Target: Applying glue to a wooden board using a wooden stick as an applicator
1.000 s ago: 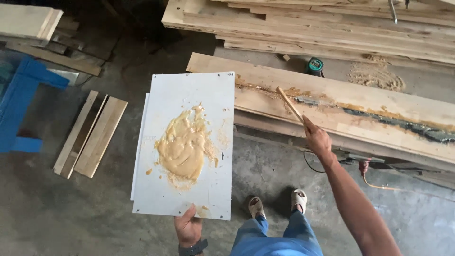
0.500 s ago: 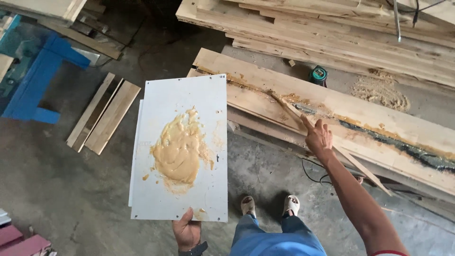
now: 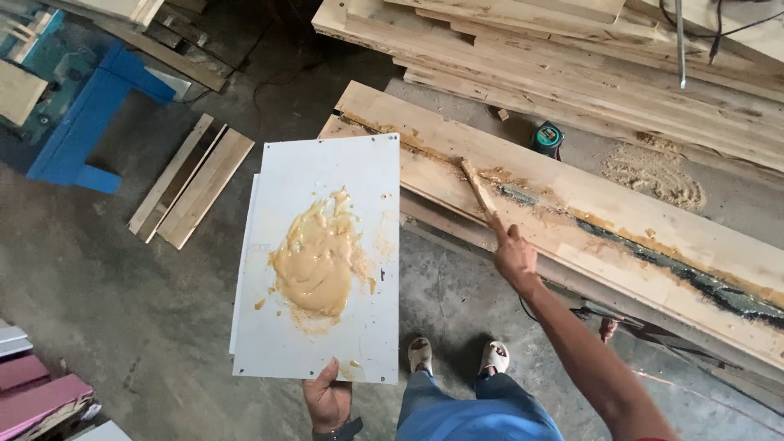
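Observation:
My left hand [image 3: 328, 400] grips the near edge of a white flat panel [image 3: 359, 171] and holds it level in front of me. A blob of tan putty [image 3: 314, 261] lies on the middle of the panel. My right hand [image 3: 514, 255] is stretched out and holds a thin wooden stick [image 3: 477, 188]. The stick's far end rests on the dark, putty-smeared crack [image 3: 653, 245] that runs along a long pale wooden plank [image 3: 621, 196]. My feet in light sandals [image 3: 457, 356] stand on the concrete floor below.
More planks are stacked at the top right [image 3: 572, 57], with a sawdust pile [image 3: 653, 173] and a small green tape measure [image 3: 549, 135] beside them. Two short boards [image 3: 192, 181] lie on the floor at left, near a blue metal frame [image 3: 90, 122]. Cables [image 3: 653, 343] run under the plank.
My right hand has drawn the stick leftward along the crack toward the plank's near end. The view has shifted slightly right; the panel stays held in my left hand.

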